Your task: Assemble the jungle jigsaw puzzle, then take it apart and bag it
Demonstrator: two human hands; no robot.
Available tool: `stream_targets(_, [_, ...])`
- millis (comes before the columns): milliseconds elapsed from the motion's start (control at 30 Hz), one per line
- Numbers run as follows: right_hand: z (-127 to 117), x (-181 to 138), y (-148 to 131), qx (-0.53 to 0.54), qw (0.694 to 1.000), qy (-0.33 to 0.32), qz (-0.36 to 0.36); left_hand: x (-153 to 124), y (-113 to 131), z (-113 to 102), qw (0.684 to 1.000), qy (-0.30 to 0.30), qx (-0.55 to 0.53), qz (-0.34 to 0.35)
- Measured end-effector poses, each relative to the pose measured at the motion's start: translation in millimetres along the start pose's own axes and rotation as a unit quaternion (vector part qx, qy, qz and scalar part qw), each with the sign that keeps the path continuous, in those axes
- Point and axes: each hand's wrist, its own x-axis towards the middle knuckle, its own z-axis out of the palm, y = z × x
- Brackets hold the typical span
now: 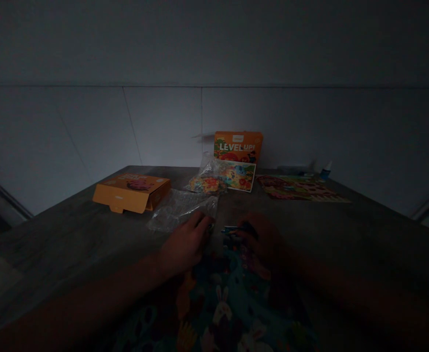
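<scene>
A dark, colourful jigsaw puzzle [232, 283] with rabbits on it lies in front of me on the table. My left hand [187, 242] is over its upper left edge, fingers curled together around a small dark thing that barely shows at the fingertips. At the top edge, my right hand [260, 237] pinches a puzzle piece [230, 228] between thumb and fingers, beside the joined pieces. The dim light hides much of the puzzle's lower part and of the right fingers.
Beyond my left hand lies a crumpled clear plastic bag [185, 208], with an orange box [132, 188] to its left. Bagged puzzle pieces [207, 184], a picture card [239, 176] and an upright orange box [238, 144] stand near the wall. Another puzzle [298, 188] and a small bottle [326, 170] are at right.
</scene>
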Motion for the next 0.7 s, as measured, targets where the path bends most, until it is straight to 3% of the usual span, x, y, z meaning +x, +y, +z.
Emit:
stream_targets(133, [1.1, 0.8, 0.7, -0.006, 1.0, -0.007, 0.024, -4.5, 0.3, -2.2, 0.999, 0.025, 0.023, 0.036])
stream_targets(267, [-1.2, 0.3, -3.2, -0.02, 0.999, 0.024, 0.006, -10.9, 10.1, -9.2, 0.973, 0.095, 0.055, 0.203])
stream_targets(400, [-0.9, 1.6, -5.1, -0.024, 0.999, 0.036, 0.012, -12.2, 22.6, -10.8, 0.937, 0.02, 0.093, 0.337])
stream_targets(500, [-2.3, 2.7, -6.7, -0.029, 0.997, 0.074, 0.012, -10.7, 24.9, -9.6, 0.932, -0.034, 0.1, 0.347])
stream_targets(700, [-7.6, 3.4, -12.8, -0.02, 0.989, 0.145, 0.022, -10.0, 23.8, -13.3, 0.948, -0.081, 0.069, 0.299])
